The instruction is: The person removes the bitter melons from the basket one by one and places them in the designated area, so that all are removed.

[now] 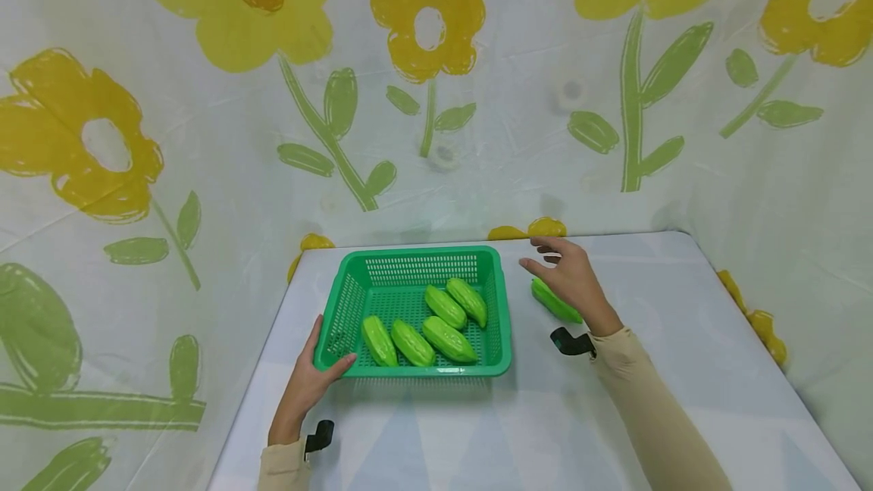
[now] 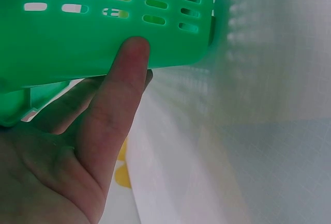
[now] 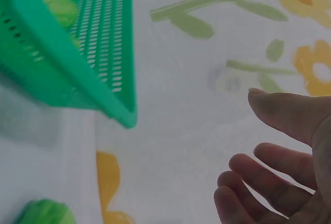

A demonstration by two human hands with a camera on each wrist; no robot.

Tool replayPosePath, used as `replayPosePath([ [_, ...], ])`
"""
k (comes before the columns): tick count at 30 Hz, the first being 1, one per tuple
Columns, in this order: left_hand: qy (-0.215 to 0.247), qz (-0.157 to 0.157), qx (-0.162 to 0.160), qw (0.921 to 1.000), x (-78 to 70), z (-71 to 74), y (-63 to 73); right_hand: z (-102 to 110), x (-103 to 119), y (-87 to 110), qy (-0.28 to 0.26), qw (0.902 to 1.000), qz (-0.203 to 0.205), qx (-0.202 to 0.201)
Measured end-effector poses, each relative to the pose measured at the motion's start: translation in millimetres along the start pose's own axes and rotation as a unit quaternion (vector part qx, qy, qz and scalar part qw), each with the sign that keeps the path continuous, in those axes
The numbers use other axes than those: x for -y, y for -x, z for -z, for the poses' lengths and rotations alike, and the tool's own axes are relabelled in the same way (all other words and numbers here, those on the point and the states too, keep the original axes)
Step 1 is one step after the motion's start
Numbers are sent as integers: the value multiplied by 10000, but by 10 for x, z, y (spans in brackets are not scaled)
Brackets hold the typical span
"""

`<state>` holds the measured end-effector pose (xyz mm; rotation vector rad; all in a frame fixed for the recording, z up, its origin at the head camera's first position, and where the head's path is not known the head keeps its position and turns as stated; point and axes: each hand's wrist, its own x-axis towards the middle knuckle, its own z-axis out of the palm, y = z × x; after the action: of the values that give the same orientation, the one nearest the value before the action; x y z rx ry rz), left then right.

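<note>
A green perforated plastic basket [image 1: 508, 324] stands on the table, with several light green, ridged bitter melons [image 1: 449, 339] lying in it. At its near left corner, my left hand [image 1: 307, 381] holds the basket. In the left wrist view, the thumb [image 2: 116, 97] lies against the outer wall; the other fingers are partly hidden. To the right of the basket, my right hand [image 1: 571, 279] is raised with fingers apart and nothing between them. Just below it in the head view, one more bitter melon [image 1: 555, 303] lies on the table, partly covered by the hand.
The pale table [image 1: 655, 400] extends to the right and in front of the basket. A white cloth [image 1: 518, 135] printed with yellow flowers hangs behind and along both sides. A small black device [image 1: 571, 342] sits at the right wrist, another [image 1: 320, 436] at the left.
</note>
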<state>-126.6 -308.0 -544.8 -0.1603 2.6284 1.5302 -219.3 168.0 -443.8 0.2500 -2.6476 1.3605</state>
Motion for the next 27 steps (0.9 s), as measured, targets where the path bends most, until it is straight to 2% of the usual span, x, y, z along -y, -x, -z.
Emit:
replayPosePath([
  [6,4,10,-7,10000,-4,1,4,-111,205,-62,-288,9993,235,22],
  [12,-4,6,-5,10000,-9,1,8,-235,379,-116,-449,9986,265,114],
  [21,-38,23,-6,10000,5,-4,-4,-506,466,-204,-537,9972,385,335],
  [27,9,59,-17,10000,6,-8,2,-680,507,-229,-564,9960,286,632],
])
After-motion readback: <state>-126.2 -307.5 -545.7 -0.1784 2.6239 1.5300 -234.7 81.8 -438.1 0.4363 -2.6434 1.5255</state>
